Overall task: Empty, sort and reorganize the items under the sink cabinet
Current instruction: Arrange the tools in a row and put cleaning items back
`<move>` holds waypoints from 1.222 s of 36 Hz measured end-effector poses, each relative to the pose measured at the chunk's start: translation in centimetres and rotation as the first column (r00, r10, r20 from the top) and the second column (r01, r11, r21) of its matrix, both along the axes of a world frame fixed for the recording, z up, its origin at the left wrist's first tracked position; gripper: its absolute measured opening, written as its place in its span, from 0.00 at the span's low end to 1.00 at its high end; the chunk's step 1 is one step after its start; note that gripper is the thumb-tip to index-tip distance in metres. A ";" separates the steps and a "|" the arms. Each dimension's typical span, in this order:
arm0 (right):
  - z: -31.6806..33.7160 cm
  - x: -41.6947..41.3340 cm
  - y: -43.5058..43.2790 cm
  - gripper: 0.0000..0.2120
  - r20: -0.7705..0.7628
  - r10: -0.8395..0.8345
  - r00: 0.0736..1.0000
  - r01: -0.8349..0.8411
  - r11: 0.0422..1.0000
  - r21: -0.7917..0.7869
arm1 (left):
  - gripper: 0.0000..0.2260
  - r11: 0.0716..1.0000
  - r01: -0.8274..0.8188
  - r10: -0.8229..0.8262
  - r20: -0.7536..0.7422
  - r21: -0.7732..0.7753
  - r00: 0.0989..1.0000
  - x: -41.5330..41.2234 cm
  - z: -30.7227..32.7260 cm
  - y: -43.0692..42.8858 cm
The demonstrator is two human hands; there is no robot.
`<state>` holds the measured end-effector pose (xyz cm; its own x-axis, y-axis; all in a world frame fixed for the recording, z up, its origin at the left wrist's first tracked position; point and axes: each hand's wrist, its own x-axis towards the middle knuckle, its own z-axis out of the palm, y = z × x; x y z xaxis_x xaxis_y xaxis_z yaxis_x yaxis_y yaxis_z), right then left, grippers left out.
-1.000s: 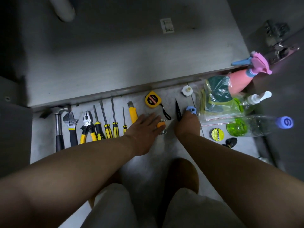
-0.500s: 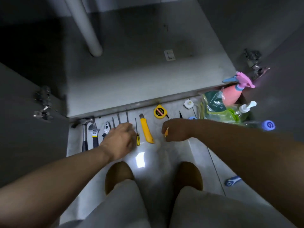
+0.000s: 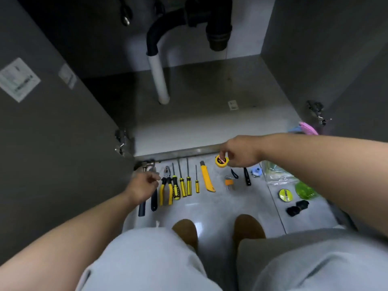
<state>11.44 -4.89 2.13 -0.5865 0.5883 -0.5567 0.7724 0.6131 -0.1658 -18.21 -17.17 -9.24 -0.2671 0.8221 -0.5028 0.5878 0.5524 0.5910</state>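
Bottom of frame: the person's knees in light shorts, with two brown slippers [image 3: 185, 232] on the tiled floor [image 3: 214, 206] just beyond.

Middle of frame: a row of tools lies on the floor, parallel to the cabinet edge. Left to right:
- hammer [image 3: 141, 208] and wrench [image 3: 154, 201], only their dark handles visible
- yellow-handled pliers [image 3: 165, 190]
- four screwdrivers [image 3: 182, 185], side by side
- yellow utility knife [image 3: 206, 178]
- orange hex key set [image 3: 228, 182]

Centre right: a yellow-green tape roll [image 3: 286, 195], a black fitting [image 3: 297, 207] and a green bottle [image 3: 304, 190] lie apart from the row.

Left hand [image 3: 144, 185]: positioned over the hammer and wrench heads, fingers loosely curled. Whether it grips either tool cannot be told from this view.

Right hand [image 3: 239, 153]: reaches in from the right edge. Its fingertips pinch the yellow tape measure [image 3: 220, 162], located at the far end of the row, close to the cabinet sill.

Upper half: the cabinet floor [image 3: 210, 122], with both doors open. A white drain pipe [image 3: 159, 82] meets it at centre left. Black trap fittings [image 3: 218, 32] hang at the top.
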 end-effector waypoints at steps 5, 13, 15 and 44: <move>-2.9 -3.5 0.1 0.16 0.036 0.125 0.991 -0.124 0.991 -0.041 | 0.14 0.971 -0.170 0.176 0.022 -0.168 0.984 -1.1 -4.9 -2.3; -7.2 -7.1 1.5 0.15 0.029 0.178 0.984 -0.173 0.977 -0.126 | 0.27 0.923 -0.306 0.277 -0.150 -0.232 0.949 -2.1 -12.7 -2.6; -8.8 -7.8 1.8 0.13 0.000 0.162 0.987 -0.160 0.979 -0.128 | 0.27 0.902 -0.340 0.274 -0.257 -0.265 0.927 -2.1 -13.7 -2.0; -14.1 -15.3 -4.9 0.29 -0.181 -0.558 0.810 0.391 0.743 -0.543 | 0.12 0.839 -0.443 0.470 0.831 -0.316 0.298 3.4 -6.3 -5.7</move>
